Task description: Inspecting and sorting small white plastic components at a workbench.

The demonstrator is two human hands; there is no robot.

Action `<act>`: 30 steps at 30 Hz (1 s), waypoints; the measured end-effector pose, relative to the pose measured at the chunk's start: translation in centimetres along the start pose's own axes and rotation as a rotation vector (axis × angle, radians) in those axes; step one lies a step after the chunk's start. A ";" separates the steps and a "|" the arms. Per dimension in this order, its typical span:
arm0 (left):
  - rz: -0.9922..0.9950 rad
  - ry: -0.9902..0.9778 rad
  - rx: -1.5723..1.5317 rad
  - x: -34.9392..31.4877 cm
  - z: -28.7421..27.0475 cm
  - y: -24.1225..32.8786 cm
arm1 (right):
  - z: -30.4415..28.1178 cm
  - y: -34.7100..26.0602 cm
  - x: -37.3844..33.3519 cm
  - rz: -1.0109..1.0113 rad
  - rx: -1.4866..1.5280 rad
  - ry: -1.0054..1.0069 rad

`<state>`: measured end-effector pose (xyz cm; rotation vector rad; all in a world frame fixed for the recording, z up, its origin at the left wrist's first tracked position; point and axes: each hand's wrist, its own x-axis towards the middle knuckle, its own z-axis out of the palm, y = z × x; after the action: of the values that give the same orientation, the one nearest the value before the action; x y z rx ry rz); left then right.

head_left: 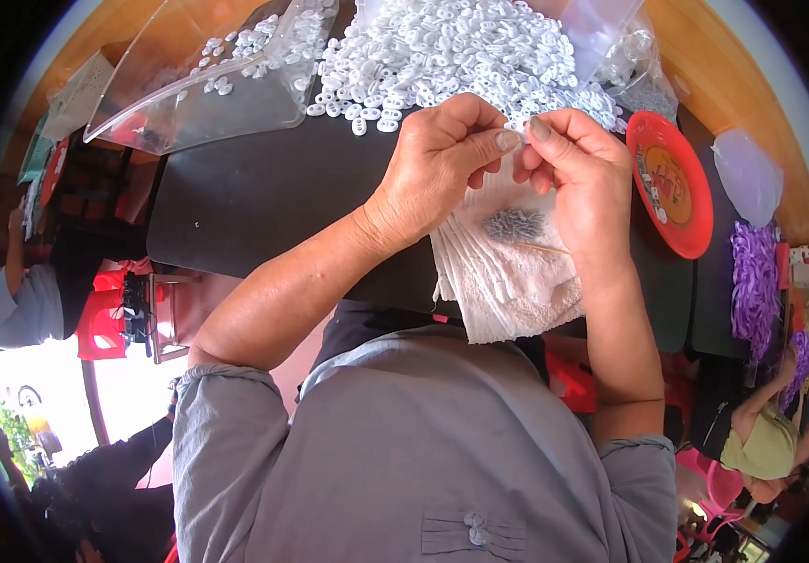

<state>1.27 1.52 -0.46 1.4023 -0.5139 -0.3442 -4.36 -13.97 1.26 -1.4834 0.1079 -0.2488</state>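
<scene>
My left hand (442, 164) and my right hand (581, 164) meet above the table, thumbs and fingertips pinched together. Between them a bit of a small white plastic piece (521, 135) shows; the fingers hide most of it. Just beyond my hands lies a big heap of small white oval plastic pieces (451, 56) with dark openings. Under my hands a folded whitish towel (526, 300) hangs over the near table edge. On it rests a small cluster of thin dark metal parts (514, 225), too small to name.
A clear plastic bin (189, 117) lies tilted at the left, with white ovals in it. At the right are a red plate (691, 220), a clear bag (644, 70) and a purple bundle (755, 281). Other people sit at both sides. The dark table (264, 197) spans the middle.
</scene>
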 end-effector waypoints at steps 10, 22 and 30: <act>-0.043 -0.023 0.028 0.1 -0.5 0.1 | 0.3 0.3 0.0 -0.009 -0.110 -0.036; 0.075 -0.131 -0.137 0.2 -0.6 0.1 | -1.7 -0.6 0.6 0.132 0.140 -0.277; 0.128 -0.108 -0.130 -0.6 -0.3 0.6 | -1.3 -0.6 0.3 0.203 0.148 -0.280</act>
<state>0.93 2.19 -0.01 1.2232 -0.6558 -0.3449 -4.42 -15.29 1.81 -1.3352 0.0136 0.1140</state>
